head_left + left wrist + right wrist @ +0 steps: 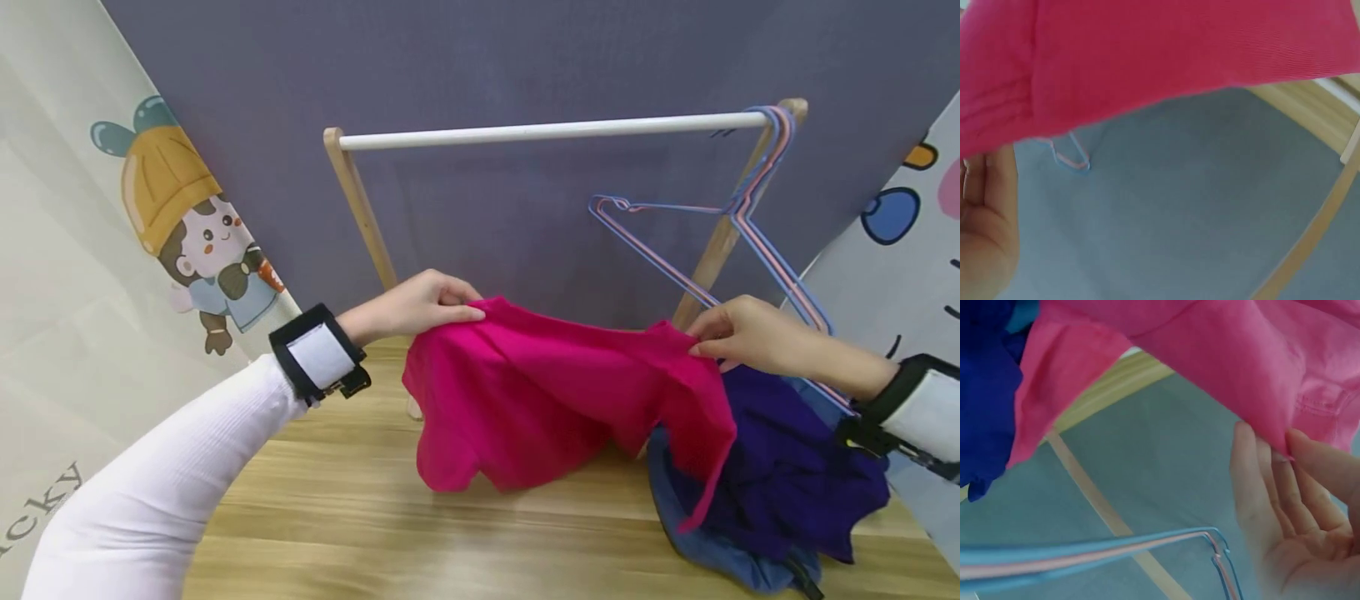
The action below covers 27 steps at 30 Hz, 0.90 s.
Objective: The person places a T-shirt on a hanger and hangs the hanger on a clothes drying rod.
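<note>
A bright pink garment (pixel 555 383) is stretched between both hands and hangs above the wooden table. At its upper left corner, my left hand (pixel 420 307) pinches the edge between thumb and fingers. My right hand (pixel 757 337) pinches the upper right corner; in the right wrist view the thumb and fingertips of that hand (pixel 1297 506) meet at the cloth's edge. Stitching shows on the pink cloth (pixel 1147 56) in the left wrist view, where it covers part of the left hand (pixel 988 219). The garment's lower edge droops unevenly, with one strip trailing at the right.
Behind stands a rack with a white rail (pixel 555 131) and wooden legs. Blue and pink hangers (pixel 765 242) hang at its right end. A dark purple garment (pixel 787 467) lies over a blue denim item (pixel 697 533) on the table (pixel 360 517) at the right.
</note>
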Tool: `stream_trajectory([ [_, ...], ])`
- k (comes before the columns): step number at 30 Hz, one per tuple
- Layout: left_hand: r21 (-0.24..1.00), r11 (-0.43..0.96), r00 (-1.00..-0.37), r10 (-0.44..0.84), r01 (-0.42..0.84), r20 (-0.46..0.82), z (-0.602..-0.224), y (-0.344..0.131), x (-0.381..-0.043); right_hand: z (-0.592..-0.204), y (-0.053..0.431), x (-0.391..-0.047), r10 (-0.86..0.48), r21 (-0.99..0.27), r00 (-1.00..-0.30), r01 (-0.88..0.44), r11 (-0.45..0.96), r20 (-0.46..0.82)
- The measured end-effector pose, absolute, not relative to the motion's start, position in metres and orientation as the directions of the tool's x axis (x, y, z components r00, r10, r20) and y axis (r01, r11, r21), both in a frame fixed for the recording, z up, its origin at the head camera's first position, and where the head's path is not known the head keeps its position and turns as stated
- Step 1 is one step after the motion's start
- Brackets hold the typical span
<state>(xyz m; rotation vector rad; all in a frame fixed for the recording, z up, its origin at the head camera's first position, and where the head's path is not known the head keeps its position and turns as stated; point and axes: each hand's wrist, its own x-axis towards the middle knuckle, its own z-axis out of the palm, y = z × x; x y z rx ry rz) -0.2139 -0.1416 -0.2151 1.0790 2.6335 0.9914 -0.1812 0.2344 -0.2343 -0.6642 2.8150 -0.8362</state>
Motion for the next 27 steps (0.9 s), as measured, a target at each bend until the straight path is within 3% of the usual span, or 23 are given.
stream_trajectory([
  [4,0.590,0.531,-0.745,0.638,0.609,0.195,-0.224,-0.136,-0.212,-0.239,0.235,-0.179,-0.477,-0.433,-0.877,-0.452,0.780,0.059],
  [8,0.553,0.542,-0.744,0.622,0.633,0.244,-0.230,-0.134,-0.211,-0.231,0.237,-0.172,-0.446,-0.185,-0.844,-0.510,0.840,0.298],
  [11,0.553,0.541,-0.743,0.624,0.634,0.242,-0.234,-0.135,-0.209,-0.221,0.242,-0.169,-0.377,-0.047,-0.806,-0.445,0.894,0.456],
  [14,0.555,0.538,-0.735,0.642,0.634,0.216,-0.239,-0.136,-0.207,-0.213,0.251,-0.170,-0.312,0.028,-0.801,-0.347,0.937,0.511],
  [18,0.550,0.536,-0.716,0.675,0.640,0.176,-0.249,-0.136,-0.205,-0.211,0.263,-0.173,-0.258,0.059,-0.840,-0.262,0.963,0.478],
  [27,0.555,0.517,-0.677,0.726,0.651,0.118,-0.261,-0.134,-0.203,-0.216,0.277,-0.186,-0.170,-0.014,-0.871,-0.199,0.980,0.461],
])
